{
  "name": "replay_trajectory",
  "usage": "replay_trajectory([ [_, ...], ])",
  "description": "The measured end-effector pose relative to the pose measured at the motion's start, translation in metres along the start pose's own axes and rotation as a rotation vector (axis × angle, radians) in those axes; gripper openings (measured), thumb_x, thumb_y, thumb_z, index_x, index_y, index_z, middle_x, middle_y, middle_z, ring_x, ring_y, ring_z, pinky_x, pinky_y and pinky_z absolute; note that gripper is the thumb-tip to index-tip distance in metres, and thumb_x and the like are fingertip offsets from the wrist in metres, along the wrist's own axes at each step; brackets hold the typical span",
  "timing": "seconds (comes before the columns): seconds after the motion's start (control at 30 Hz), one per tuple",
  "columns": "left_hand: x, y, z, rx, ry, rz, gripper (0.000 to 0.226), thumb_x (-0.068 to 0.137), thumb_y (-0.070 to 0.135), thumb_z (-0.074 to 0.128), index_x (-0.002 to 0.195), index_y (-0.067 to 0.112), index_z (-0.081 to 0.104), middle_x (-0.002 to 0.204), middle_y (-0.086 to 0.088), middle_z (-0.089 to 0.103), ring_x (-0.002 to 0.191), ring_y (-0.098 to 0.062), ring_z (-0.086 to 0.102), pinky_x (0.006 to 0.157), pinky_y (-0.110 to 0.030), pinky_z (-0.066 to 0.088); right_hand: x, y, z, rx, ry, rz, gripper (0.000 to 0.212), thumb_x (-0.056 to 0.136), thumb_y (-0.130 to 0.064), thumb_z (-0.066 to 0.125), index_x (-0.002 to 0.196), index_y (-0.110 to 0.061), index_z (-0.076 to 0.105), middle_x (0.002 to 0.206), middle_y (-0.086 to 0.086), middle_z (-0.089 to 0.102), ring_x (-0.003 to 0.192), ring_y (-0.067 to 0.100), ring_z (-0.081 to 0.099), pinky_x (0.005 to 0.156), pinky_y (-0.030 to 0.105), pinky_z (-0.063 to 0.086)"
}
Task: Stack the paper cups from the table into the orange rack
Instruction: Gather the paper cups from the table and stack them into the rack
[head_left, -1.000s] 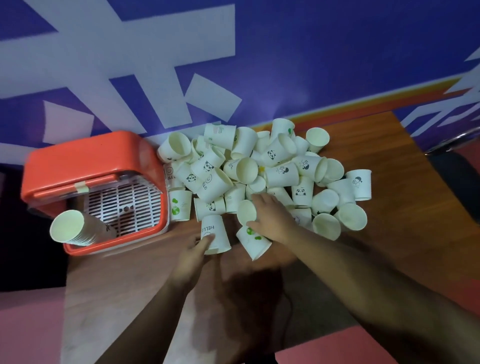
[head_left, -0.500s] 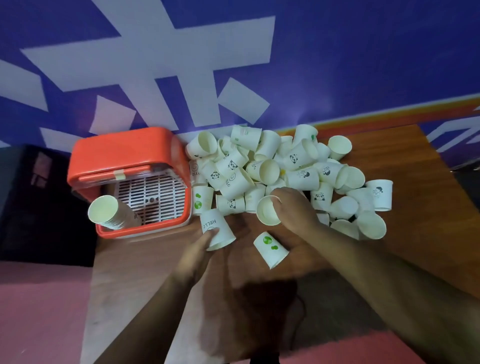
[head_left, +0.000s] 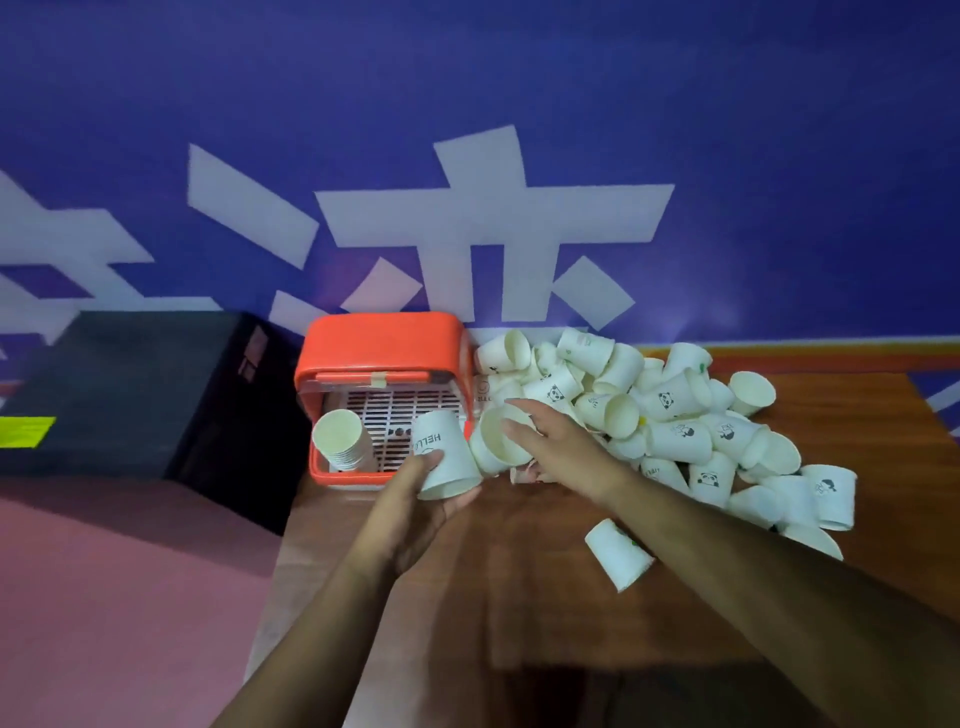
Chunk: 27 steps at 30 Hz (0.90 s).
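Head view: at frame centre our left hand (head_left: 415, 501) grips the HELLO cup (head_left: 448, 460) and our right hand (head_left: 553, 441) holds a plain cup (head_left: 498, 444), both at the orange rack (head_left: 384, 340)'s lower right corner. We judge 1 careless push could topple the leaning stack (head_left: 344, 444) inside, or crush a rim

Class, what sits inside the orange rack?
Inside the orange rack: a nested stack of paper cups on a white slatted floor. The HELLO cup in the left hand covers part of that floor.
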<state>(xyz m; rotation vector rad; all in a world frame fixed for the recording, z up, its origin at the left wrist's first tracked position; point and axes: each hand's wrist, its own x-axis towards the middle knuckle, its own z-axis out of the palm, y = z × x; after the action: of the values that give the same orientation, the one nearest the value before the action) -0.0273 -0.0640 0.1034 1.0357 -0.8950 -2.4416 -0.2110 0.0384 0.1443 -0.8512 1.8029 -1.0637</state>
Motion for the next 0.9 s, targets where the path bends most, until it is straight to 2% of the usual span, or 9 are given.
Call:
replay_trajectory([
  [0.1, -0.014, 0.017, -0.019, -0.032, 0.067, 0.027, 0.038, 0.098, 0.019, 0.05, 0.132, 0.003, 0.055, 0.131, -0.023, 0.063, 0.125, -0.038, 0.059, 0.105, -0.052, 0.048, 0.005, -0.017, 0.022, -0.131, -0.151, -0.107, 0.065, 0.081, -0.04, 0.077, 0.135, -0.042, 0.04, 0.118, -0.02, 0.058, 0.099, -0.007, 0.059, 0.088, 0.02, 0.049],
  [0.17, -0.022, 0.026, -0.031, -0.036, 0.077, 0.044, 0.035, 0.099, 0.018, 0.05, 0.132, 0.005, 0.056, 0.129, -0.021, 0.065, 0.121, -0.036, 0.062, 0.097, -0.048, 0.054, 0.012, -0.022, 0.037, -0.181, -0.16, -0.127, 0.07, 0.076, -0.038, 0.082, 0.132, -0.044, 0.041, 0.122, -0.025, 0.054, 0.111, -0.009, 0.052, 0.093, 0.015, 0.042],
  [0.3, -0.03, 0.042, -0.058, 0.108, 0.106, 0.126, 0.03, 0.1, 0.015, 0.05, 0.128, 0.016, 0.059, 0.119, -0.009, 0.072, 0.104, -0.022, 0.071, 0.095, -0.044, 0.055, 0.03, -0.031, 0.062, -0.163, -0.041, -0.102, 0.061, 0.073, -0.038, 0.081, 0.122, -0.038, 0.043, 0.112, -0.02, 0.056, 0.104, 0.002, 0.057, 0.089, 0.025, 0.048],
  [0.43, -0.033, 0.065, -0.097, 0.283, 0.153, 0.19, 0.046, 0.089, 0.033, 0.062, 0.134, 0.031, 0.056, 0.125, -0.006, 0.07, 0.108, -0.025, 0.068, 0.1, -0.049, 0.049, 0.048, -0.046, 0.075, -0.114, 0.04, -0.066, 0.055, 0.078, -0.035, 0.079, 0.118, -0.026, 0.044, 0.107, -0.01, 0.057, 0.093, 0.002, 0.057, 0.065, 0.016, 0.042],
  [0.53, -0.028, 0.079, -0.125, 0.29, 0.282, 0.197, 0.052, 0.081, 0.034, 0.066, 0.13, 0.022, 0.054, 0.125, -0.017, 0.066, 0.104, -0.03, 0.068, 0.095, -0.05, 0.056, 0.059, -0.048, 0.08, -0.134, 0.065, -0.072, 0.054, 0.077, -0.037, 0.079, 0.117, -0.028, 0.043, 0.11, -0.007, 0.058, 0.097, 0.009, 0.058, 0.073, 0.025, 0.047],
  [0.6, -0.022, 0.087, -0.135, 0.346, 0.379, 0.214, 0.052, 0.084, 0.026, 0.07, 0.127, 0.014, 0.045, 0.122, -0.02, 0.062, 0.098, -0.03, 0.07, 0.081, -0.041, 0.06, 0.066, -0.046, 0.085, -0.147, 0.08, -0.074, 0.055, 0.076, -0.037, 0.079, 0.118, -0.03, 0.043, 0.112, -0.008, 0.058, 0.101, 0.011, 0.058, 0.083, 0.031, 0.05],
  [0.73, -0.005, 0.105, -0.142, 0.803, 0.498, 0.331, 0.044, 0.086, 0.022, 0.077, 0.114, 0.016, 0.044, 0.105, -0.005, 0.061, 0.082, -0.012, 0.063, 0.06, -0.018, 0.051, 0.08, -0.044, 0.095, -0.15, 0.089, -0.096, 0.06, 0.075, -0.036, 0.079, 0.123, -0.033, 0.043, 0.116, -0.01, 0.056, 0.106, 0.01, 0.056, 0.089, 0.033, 0.05],
  [0.83, 0.012, 0.112, -0.153, 1.014, 0.421, 0.441, 0.043, 0.078, 0.029, 0.082, 0.112, 0.034, 0.056, 0.113, 0.001, 0.052, 0.095, -0.006, 0.059, 0.077, -0.023, 0.053, 0.089, -0.038, 0.103, -0.163, 0.105, -0.119, 0.062, 0.076, -0.034, 0.08, 0.125, -0.033, 0.043, 0.119, -0.011, 0.053, 0.108, 0.009, 0.054, 0.089, 0.029, 0.048],
  [0.9, 0.023, 0.111, -0.157, 1.081, 0.389, 0.479, 0.052, 0.079, 0.029, 0.082, 0.123, 0.038, 0.056, 0.119, 0.005, 0.046, 0.104, -0.001, 0.053, 0.09, -0.024, 0.046, 0.093, -0.035, 0.107, -0.174, 0.11, -0.115, 0.061, 0.076, -0.034, 0.08, 0.124, -0.034, 0.042, 0.119, -0.011, 0.052, 0.108, 0.01, 0.053, 0.089, 0.029, 0.048],
])
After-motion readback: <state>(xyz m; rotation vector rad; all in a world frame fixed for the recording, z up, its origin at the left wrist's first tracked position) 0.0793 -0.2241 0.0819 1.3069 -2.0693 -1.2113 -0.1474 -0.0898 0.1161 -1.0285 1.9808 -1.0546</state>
